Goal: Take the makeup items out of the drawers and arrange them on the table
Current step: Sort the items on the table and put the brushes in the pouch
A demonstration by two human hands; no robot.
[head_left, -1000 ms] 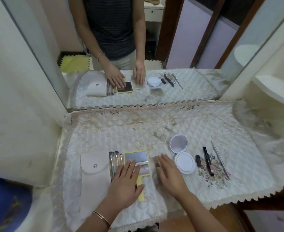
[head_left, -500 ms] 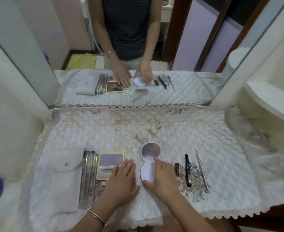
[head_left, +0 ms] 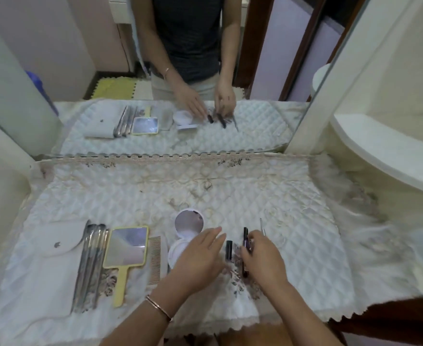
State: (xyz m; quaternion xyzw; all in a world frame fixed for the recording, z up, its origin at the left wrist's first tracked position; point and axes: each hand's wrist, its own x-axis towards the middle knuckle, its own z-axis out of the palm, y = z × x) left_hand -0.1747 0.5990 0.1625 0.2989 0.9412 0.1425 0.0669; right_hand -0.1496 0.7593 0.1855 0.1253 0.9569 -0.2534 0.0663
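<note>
Makeup items lie in a row on the quilted, lace-edged worktop cloth: soft pouch, metal-handled brushes, square yellow mirror, round white compact, short black tube, thin metal pick. Unpacking looks mostly done, and only straightening seems left. The left hand lies flat over the compact, its grip loose. The right hand has its grip pinched on a slim dark pencil.

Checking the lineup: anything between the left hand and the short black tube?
Nothing visible: only quilted cloth lies between the left hand and the short black tube. The right hand holds the black pen beyond.
</note>
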